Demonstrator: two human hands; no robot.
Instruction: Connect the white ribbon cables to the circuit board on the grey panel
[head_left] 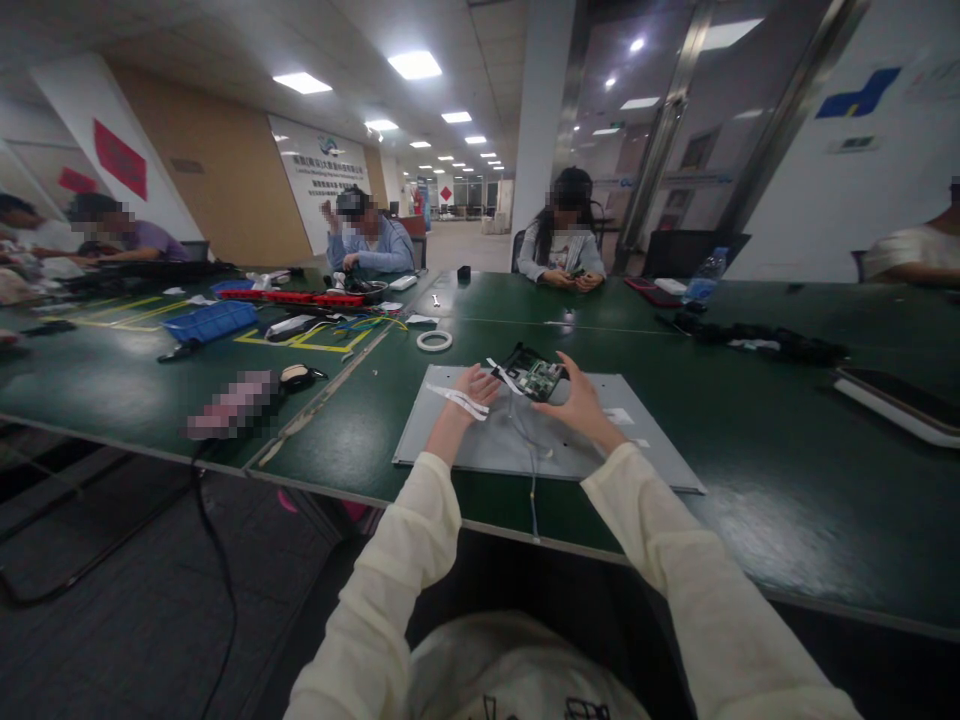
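My right hand point(581, 402) grips the right edge of a green circuit board point(541, 380), thumb at the near side and a finger at the far side. A black plastic frame point(517, 360) is around the board's far left part. Beside its left end is my left hand point(474, 388), palm turned up and fingers apart. White tape strips point(459, 400) lie across the left wrist and palm. Another white strip point(506, 378) slants between that hand and the board. Below lies a grey flat panel point(435, 435), with a thin cable point(533, 480) hanging over its near edge.
A white tape roll point(434, 341) lies beyond the panel. Leftward are a blue tray point(210, 322), coloured wires point(375, 322) and a pink blurred item point(232, 403). A bottle point(706, 275) and black cables point(765, 340) are at right. Other people sit across the green table point(787, 500).
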